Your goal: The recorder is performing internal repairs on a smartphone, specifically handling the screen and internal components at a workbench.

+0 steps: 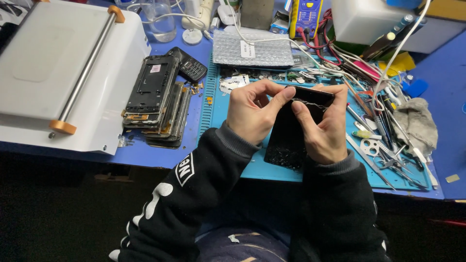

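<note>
Centrally, both hands grip a flat black phone panel with cracked glass (291, 136) above the blue worktop (160, 153): left hand (250, 114) and right hand (325, 131) pinch its far edge, where glass is lifting. Most glass remains attached. Stacked phone frames (155, 99) lie left.

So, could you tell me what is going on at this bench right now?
A person holds a black phone with a shattered screen in both hands above a blue work mat. The left hand and right hand pinch its top edge, where the cracked glass shows a jagged line. A stack of stripped phone frames lies to the left, and scissors and tweezers to the right.
</note>
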